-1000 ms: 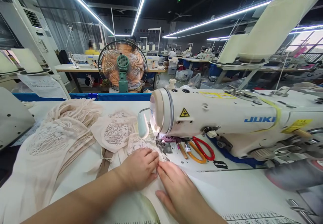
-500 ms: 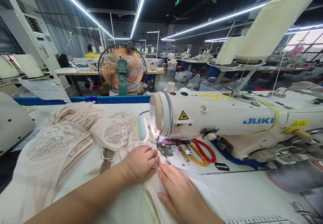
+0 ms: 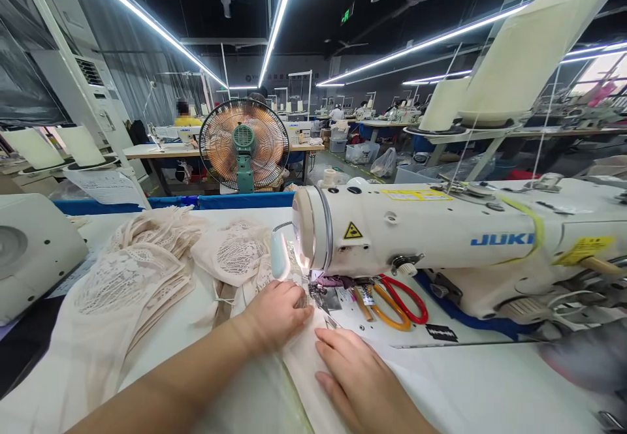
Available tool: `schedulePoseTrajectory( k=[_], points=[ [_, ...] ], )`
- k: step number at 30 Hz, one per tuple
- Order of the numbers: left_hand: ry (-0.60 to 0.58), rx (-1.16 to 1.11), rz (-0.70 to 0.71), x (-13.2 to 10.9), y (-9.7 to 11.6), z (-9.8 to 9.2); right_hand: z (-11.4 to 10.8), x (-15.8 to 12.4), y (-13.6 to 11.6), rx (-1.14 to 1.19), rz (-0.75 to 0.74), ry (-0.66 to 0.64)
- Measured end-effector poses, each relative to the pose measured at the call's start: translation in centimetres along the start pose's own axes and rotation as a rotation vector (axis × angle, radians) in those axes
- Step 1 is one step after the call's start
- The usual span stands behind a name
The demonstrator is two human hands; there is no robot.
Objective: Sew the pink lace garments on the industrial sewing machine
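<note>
My left hand [image 3: 280, 313] is closed on a beige lace garment piece [image 3: 294, 298], its fingertips just in front of the presser foot. To the right, my right hand [image 3: 355, 369] lies on the lower, plain part of that fabric, fingers stretched and thumb apart. A slim pointed metal piece [image 3: 331, 320] shows beyond its index finger; whether the hand touches it I cannot tell. The white sewing machine [image 3: 431, 218] has its lit needle area above the fabric. A pale blue guard [image 3: 279, 254] hangs beside the needle.
Stacked lace pieces [image 3: 117, 284] lie left, another lace piece [image 3: 238, 254] behind. Red-handled scissors [image 3: 406, 300], an orange handle [image 3: 392, 310] and a black blade [image 3: 441, 333] rest on the machine bed. A fan [image 3: 243, 143] stands beyond the table; thread cones [image 3: 524, 62] stand at right.
My right hand has shifted down, away from my left hand, opening a gap between them. The left hand stays on the fabric. The whole view has tilted slightly.
</note>
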State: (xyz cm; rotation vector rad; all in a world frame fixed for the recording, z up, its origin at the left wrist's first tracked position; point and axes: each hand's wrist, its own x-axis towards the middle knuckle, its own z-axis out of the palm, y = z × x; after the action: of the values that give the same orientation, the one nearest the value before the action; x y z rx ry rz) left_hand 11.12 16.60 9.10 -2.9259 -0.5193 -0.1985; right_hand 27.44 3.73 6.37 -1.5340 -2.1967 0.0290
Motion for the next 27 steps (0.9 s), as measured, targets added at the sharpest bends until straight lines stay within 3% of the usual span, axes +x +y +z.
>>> schedulePoseTrajectory(
  k=[15, 21, 24, 27],
  points=[
    [0.034, 0.045, -0.108, 0.4, -0.2, -0.1, 0.4, 0.2, -0.2, 0.059, 0.04, -0.018],
    [-0.049, 0.088, -0.265, -0.7, 4.0, 0.1, 0.0, 0.0, -0.3, 0.114, 0.044, -0.029],
    [-0.105, 0.107, -0.189, -1.6, 5.9, 0.3, -0.2, 0.2, -0.4, 0.12, 0.055, -0.009],
    [-0.087, 0.158, -0.107, -2.3, 6.5, 0.6, -0.5, 0.4, -0.3, 0.075, 0.121, -0.003]
  ],
)
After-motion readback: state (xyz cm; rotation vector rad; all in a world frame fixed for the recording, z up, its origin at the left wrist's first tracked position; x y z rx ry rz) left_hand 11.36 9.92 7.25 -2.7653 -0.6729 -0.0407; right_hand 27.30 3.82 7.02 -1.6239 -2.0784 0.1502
